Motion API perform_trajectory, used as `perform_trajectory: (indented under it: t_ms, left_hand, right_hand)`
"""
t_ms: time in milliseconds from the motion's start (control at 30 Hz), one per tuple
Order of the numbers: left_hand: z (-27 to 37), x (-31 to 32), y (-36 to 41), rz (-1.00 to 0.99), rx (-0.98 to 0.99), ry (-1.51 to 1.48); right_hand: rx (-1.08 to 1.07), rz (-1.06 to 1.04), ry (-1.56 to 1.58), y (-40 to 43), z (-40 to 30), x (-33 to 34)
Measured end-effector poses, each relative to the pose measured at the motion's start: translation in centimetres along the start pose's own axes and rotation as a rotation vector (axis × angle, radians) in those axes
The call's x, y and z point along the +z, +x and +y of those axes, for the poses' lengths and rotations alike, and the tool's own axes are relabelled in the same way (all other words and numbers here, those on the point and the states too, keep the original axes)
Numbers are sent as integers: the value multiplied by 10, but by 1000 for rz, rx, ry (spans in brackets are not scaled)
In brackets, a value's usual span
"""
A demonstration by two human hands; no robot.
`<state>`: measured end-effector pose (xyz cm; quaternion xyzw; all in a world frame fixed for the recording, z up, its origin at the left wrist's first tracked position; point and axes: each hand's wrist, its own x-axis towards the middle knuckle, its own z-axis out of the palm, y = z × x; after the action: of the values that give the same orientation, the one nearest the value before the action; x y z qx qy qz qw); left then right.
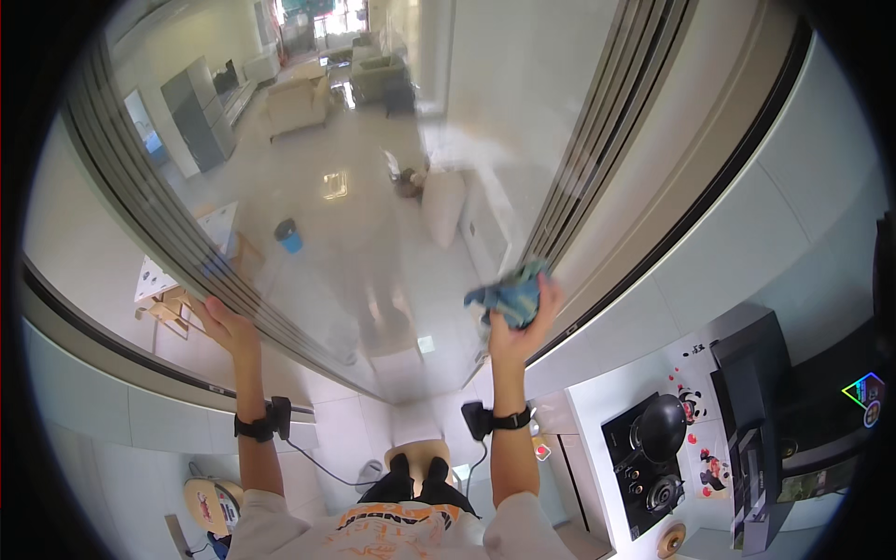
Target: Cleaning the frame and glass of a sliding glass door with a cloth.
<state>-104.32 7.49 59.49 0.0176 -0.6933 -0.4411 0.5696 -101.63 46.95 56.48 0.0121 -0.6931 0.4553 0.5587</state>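
Note:
A crumpled blue-green cloth [514, 297] is gripped in my right hand [521, 332], raised beside the right-hand frame [584, 164] of a sliding glass door. Whether the cloth touches the glass is hard to tell. My left hand [227, 327] grasps the edge of the door's left frame [143, 220], thumb on the near side and fingers mostly hidden behind it. Between both hands stretches the transparent glass panel [350, 280], with hazy reflections on it. Each wrist wears a black strapped device with a cable.
My feet stand on a small wooden stool [418, 450]; grey slippers [369, 469] lie on the floor to its left. At right, a black wok [661, 427] sits on a gas hob [619, 483] under a range hood [752, 350]. Beyond the glass are armchairs and a blue bin [288, 236].

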Motion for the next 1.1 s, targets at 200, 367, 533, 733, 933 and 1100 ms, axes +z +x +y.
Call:
perform_trajectory:
  t_ms: [200, 367, 533, 733, 933, 1100]
  left_hand:
    - [10, -4, 1, -18, -11, 40]
    - [11, -1, 1, 9, 35, 68]
    - [11, 6, -3, 16, 42, 1]
    - [13, 6, 0, 0, 3, 11]
    - [-2, 11, 0, -42, 22, -43]
    - [0, -2, -6, -85, -26, -78]
  right_hand:
    - [-309, 129, 22, 147, -122, 51]
    - [-132, 137, -67, 58, -63, 57]
    - [12, -54, -200, -110, 61, 24]
    - [287, -108, -150, -111, 44, 19]
    - [-29, 128, -19, 37, -86, 70]
    - [-346, 134, 27, 107, -170, 106]
